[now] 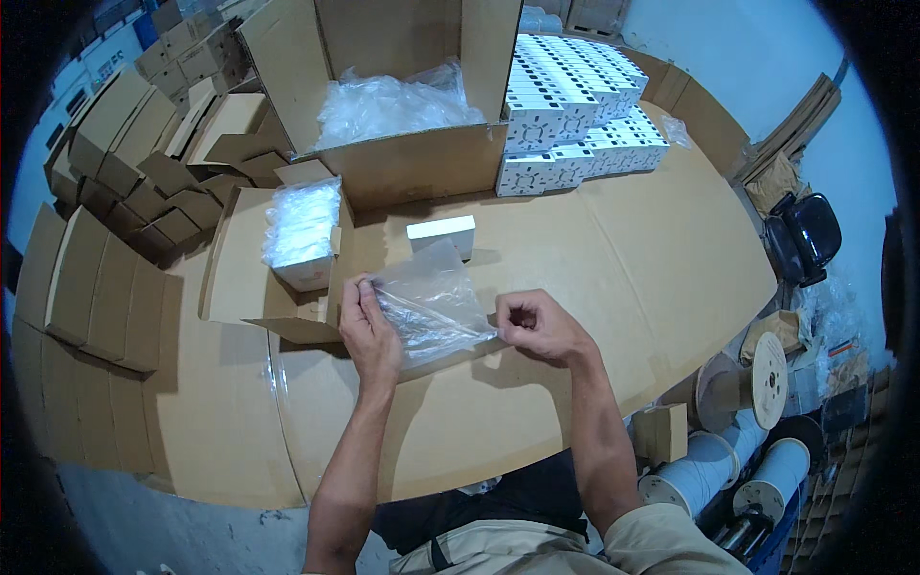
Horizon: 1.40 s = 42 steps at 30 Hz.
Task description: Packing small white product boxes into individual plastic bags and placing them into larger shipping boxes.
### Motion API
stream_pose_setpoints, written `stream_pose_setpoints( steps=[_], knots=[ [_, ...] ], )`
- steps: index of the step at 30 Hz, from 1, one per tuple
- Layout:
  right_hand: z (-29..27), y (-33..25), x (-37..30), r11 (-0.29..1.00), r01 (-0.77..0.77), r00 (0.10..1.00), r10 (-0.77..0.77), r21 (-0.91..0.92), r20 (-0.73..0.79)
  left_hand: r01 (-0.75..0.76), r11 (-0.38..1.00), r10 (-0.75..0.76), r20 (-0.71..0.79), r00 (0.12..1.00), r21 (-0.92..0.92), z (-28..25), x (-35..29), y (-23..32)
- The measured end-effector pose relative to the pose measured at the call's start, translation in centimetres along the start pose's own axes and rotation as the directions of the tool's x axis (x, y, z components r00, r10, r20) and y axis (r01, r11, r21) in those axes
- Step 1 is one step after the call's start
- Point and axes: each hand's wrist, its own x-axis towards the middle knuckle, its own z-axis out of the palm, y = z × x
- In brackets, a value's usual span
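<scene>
Head view: clear plastic bag [431,302] between both hands, contents indistinct through glare.

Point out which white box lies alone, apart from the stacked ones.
The single white box just beyond the clear plastic bag held in both hands; the other white boxes sit stacked in rows far right.

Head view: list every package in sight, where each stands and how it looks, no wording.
Clear plastic bag: held flat between left hand and right hand.
Small white box: alone on the cardboard, behind the bag.
Large open carton: brown, holds clear bags.
Stacked white boxes: rows, right of the carton.
Small box of bags: left.
</scene>
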Motion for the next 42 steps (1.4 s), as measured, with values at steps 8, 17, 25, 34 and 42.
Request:
stream_pose_setpoints(
  steps=[8,17,25,34,42],
  knots=[
    [3.7,1.8,2.8,0.966,0.229,0.906,-0.167,0.118,-0.39,0.067,0.994,-0.05,0.177,0.983,-0.088,0.5,-1.3,1.2],
    [5.7,1.6,3.4,0.975,0.219,0.667,-0.181,-0.041,-0.722,0.119,0.951,-0.064,0.195,0.979,-0.284,1.1,-0.9,0.6],
    [6.6,1.7,3.5,0.942,0.163,0.574,-0.331,-0.292,-0.749,0.151,0.857,-0.095,0.136,0.986,-0.493,1.0,-0.3,-0.1],
    [5.7,1.8,3.4,0.945,0.153,0.566,-0.324,-0.289,-0.758,0.203,0.959,-0.146,0.269,0.952,-0.199,1.3,-1.3,0.1],
    [5.7,1.4,3.5,0.942,0.115,0.603,-0.319,-0.317,-0.731,0.14,0.936,-0.086,0.175,0.981,-0.323,0.9,-0.9,0.0]
  ],
)
